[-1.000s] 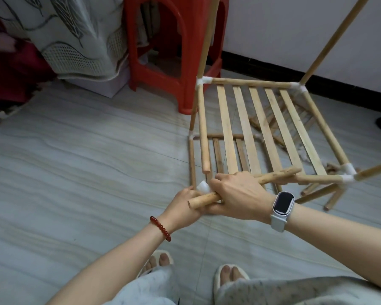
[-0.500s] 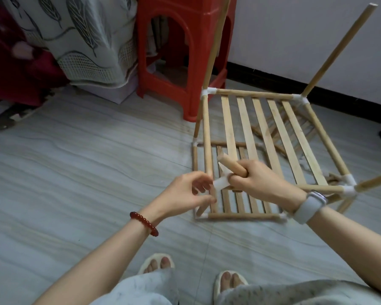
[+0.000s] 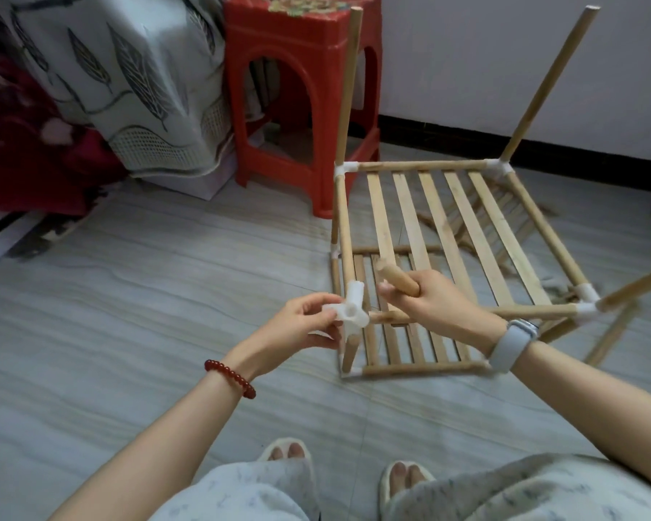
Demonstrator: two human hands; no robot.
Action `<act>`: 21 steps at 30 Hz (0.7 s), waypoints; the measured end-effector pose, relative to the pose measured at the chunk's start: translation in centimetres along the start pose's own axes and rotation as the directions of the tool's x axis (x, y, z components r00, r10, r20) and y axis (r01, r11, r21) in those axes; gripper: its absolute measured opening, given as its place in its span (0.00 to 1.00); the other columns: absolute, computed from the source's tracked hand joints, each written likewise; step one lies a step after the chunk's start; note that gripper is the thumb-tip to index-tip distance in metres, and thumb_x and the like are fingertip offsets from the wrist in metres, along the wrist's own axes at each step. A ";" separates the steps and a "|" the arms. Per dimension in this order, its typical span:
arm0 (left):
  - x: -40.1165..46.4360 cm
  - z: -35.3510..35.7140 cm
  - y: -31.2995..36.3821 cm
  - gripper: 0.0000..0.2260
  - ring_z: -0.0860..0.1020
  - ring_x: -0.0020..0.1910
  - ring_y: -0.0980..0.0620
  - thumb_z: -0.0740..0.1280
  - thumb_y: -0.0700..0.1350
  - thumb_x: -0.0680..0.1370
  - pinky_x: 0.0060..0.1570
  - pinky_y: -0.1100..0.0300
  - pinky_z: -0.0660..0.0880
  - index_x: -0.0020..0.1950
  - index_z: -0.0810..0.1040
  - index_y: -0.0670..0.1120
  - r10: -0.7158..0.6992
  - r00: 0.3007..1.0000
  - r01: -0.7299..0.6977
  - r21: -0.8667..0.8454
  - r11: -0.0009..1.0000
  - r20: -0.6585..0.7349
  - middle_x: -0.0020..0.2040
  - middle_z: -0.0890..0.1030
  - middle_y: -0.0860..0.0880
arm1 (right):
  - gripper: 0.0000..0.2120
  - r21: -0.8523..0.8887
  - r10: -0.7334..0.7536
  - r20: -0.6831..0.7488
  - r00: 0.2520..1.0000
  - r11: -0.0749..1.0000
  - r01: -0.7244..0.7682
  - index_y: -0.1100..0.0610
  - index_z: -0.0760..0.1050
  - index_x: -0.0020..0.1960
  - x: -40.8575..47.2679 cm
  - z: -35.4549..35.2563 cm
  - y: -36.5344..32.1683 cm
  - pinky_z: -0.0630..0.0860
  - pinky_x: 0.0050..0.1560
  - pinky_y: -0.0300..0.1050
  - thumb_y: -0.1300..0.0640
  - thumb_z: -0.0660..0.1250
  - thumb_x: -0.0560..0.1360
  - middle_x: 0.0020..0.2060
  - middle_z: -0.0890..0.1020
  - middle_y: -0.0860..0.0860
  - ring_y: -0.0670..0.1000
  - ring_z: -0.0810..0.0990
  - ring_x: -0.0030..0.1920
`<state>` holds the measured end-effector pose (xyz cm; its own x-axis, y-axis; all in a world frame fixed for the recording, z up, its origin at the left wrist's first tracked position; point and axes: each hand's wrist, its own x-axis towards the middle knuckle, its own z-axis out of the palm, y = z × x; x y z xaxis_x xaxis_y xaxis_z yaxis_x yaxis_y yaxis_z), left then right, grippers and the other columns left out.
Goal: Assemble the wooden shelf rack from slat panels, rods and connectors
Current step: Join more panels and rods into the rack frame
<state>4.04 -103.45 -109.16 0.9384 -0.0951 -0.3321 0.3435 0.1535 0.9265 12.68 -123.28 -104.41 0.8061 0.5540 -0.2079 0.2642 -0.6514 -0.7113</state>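
Note:
A partly built wooden rack stands on the floor with an upper slat panel [image 3: 448, 227] above a lower slat panel [image 3: 403, 344]. Rods rise from the far corners, one at the left [image 3: 348, 88] and one at the right [image 3: 549, 84]. My left hand [image 3: 305, 325] pinches a white plastic connector [image 3: 352, 310] at the upper panel's near left corner, where the side rod [image 3: 344, 235] and a short leg [image 3: 349, 349] meet it. My right hand [image 3: 433, 306] grips a loose wooden rod [image 3: 397, 280], its end just right of the connector.
A red plastic stool [image 3: 297, 107] stands behind the rack's left corner, with a leaf-patterned cloth [image 3: 128, 88] to its left. Loose wooden parts [image 3: 557, 291] lie on the grey floor under the rack's right side. My slippered feet [image 3: 346, 471] are at the bottom.
My right hand has swung the loose rod from lying flat to pointing its end up beside the connector. My left hand has shifted onto the white connector. The view has pulled back.

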 end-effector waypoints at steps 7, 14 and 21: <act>0.6 0.1 0.5 0.10 0.81 0.38 0.49 0.53 0.36 0.80 0.42 0.53 0.79 0.47 0.74 0.42 -0.137 0.991 0.136 -0.116 0.984 -0.004 0.40 0.81 0.43 | 0.08 -0.266 0.045 0.086 0.995 0.964 -0.020 0.44 0.71 0.39 -0.2 0.1 2.0 0.68 0.32 0.38 0.48 0.62 0.78 0.34 0.78 0.46 0.45 0.76 0.35; 1.3 0.8 0.4 0.10 0.76 0.39 0.54 0.54 0.39 0.80 0.47 0.57 0.77 0.44 0.73 0.46 -0.089 0.991 0.126 0.440 0.889 -0.104 0.43 0.77 0.47 | 0.07 -0.321 0.013 0.066 0.998 0.947 0.009 0.47 0.72 0.41 -0.1 0.3 2.7 0.71 0.36 0.41 0.51 0.62 0.78 0.39 0.78 0.47 0.46 0.76 0.37; 1.1 1.5 0.8 0.09 0.74 0.40 0.54 0.53 0.43 0.82 0.48 0.56 0.77 0.48 0.72 0.48 -0.066 0.997 0.078 0.513 0.855 -0.041 0.45 0.74 0.47 | 0.05 -0.368 -0.011 0.053 0.999 0.929 0.030 0.51 0.74 0.45 0.0 0.5 3.0 0.73 0.40 0.44 0.53 0.61 0.77 0.39 0.74 0.46 0.50 0.76 0.40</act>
<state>5.30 -104.93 -108.50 0.9145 -0.0648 -0.3995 0.3473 -0.3809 0.8569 13.17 -124.93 -106.86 0.7739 0.5880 -0.2351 0.4645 -0.7794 -0.4205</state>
